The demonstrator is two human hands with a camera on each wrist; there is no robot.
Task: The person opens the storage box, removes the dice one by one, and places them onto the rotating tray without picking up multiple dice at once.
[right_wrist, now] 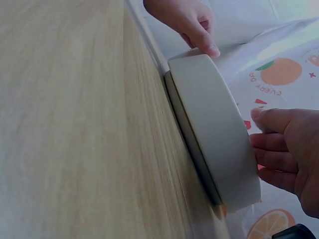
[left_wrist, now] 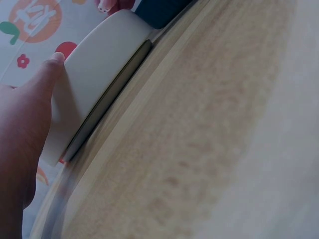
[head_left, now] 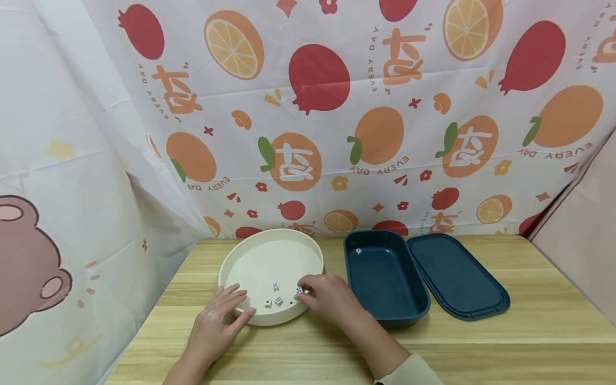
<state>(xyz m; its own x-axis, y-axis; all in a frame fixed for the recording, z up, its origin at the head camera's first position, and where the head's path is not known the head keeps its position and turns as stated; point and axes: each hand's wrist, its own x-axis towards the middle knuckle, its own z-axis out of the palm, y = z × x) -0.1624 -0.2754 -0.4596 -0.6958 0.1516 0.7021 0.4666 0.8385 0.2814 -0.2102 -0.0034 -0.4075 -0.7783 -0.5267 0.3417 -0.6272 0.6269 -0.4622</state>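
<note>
A round cream tray (head_left: 269, 320) with a raised rim holds several small white dice (head_left: 278, 301) near its front side. My left hand (head_left: 212, 323) rests on the tray's front-left rim with its fingers spread; its thumb (left_wrist: 52, 64) touches the rim in the left wrist view. At the right side of the tray, my right hand (head_left: 332, 299) pinches one die (head_left: 299, 290) with blue pips between thumb and fingertips. In the right wrist view that hand (right_wrist: 291, 149) is over the rim, and the pinched die is hidden.
To the right stands a deep dark blue rectangular container (head_left: 385, 278) with one die (head_left: 358, 251) at its far left corner. Its matching lid (head_left: 459, 275) lies beside it on the wooden table (head_left: 529, 342). A fruit-printed cloth (head_left: 332, 133) hangs behind.
</note>
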